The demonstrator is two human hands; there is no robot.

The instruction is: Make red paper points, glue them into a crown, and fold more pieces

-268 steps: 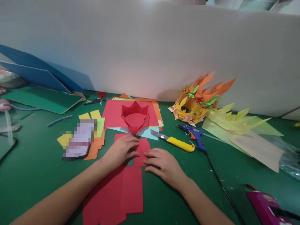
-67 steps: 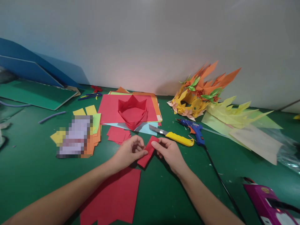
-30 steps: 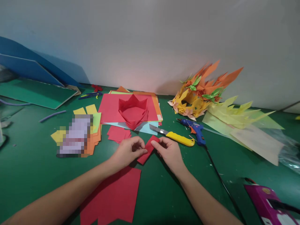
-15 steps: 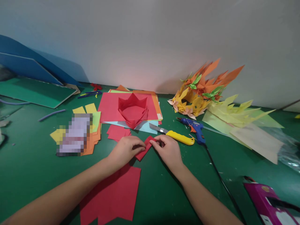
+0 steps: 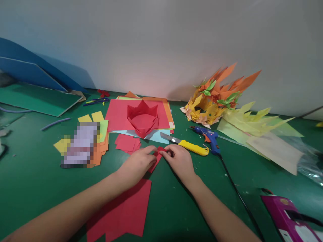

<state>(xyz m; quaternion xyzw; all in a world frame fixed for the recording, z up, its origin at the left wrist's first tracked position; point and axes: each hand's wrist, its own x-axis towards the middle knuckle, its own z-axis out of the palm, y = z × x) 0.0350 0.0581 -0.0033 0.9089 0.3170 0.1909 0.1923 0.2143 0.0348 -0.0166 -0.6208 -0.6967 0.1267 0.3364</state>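
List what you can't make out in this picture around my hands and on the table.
Head view, all of it:
Small red paper: mostly under the left hand and right hand, so its folds stay hidden.
Thing on the coloured paper stack: pixelated patch blurs it.
Magenta device: cut off by the bottom right corner.
Large red sheet: partly under the left forearm.

A folded bowl [image 5: 143, 118] sits on the sheet stack [image 5: 116, 116]; the knife [image 5: 188, 147] lies right, perhaps touching the glue gun [image 5: 208, 137].
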